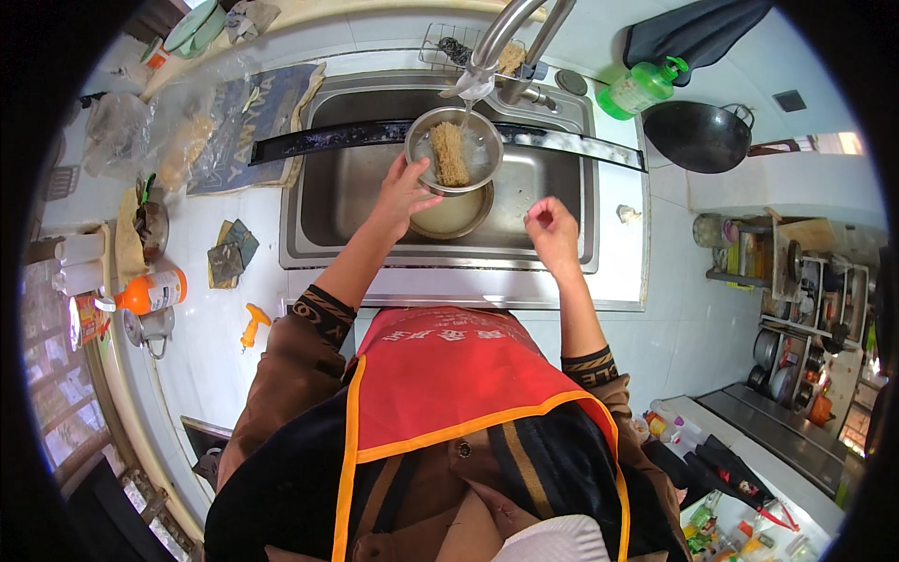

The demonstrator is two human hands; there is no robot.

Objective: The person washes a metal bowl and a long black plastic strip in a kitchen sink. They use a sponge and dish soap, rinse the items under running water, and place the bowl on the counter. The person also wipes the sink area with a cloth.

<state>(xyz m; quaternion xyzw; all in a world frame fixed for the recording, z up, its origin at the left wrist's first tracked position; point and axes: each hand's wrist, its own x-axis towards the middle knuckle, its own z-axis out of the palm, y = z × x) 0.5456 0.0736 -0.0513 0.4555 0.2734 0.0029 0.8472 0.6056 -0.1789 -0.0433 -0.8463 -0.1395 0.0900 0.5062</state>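
Observation:
In my left hand (402,193) is the rim of a round metal bowl (494,158), raised over the sink and under the tap. Clear water with some bubbles lies in it, and a tan fibrous scrubber (449,156), apparently loofah, rests there. From the faucet (491,53) a thin stream runs into the bowl. Behind the bowl, a long narrow black strip (330,139) spans the sink, its right part pale and shiny. Below, a second bowl (449,221) of cloudy liquid stands in the steel sink (344,190). My right hand (553,235) hovers over the sink's right side, fingers curled, nothing visible in them.
A wire rack (428,50) behind the tap holds scourers. To its right are a green pump bottle (639,90) and a black wok (699,137). On the left counter lie folded cloths (232,254), an orange spray bottle (151,291), a plastic bag (189,133) and an orange-handled tool (254,324).

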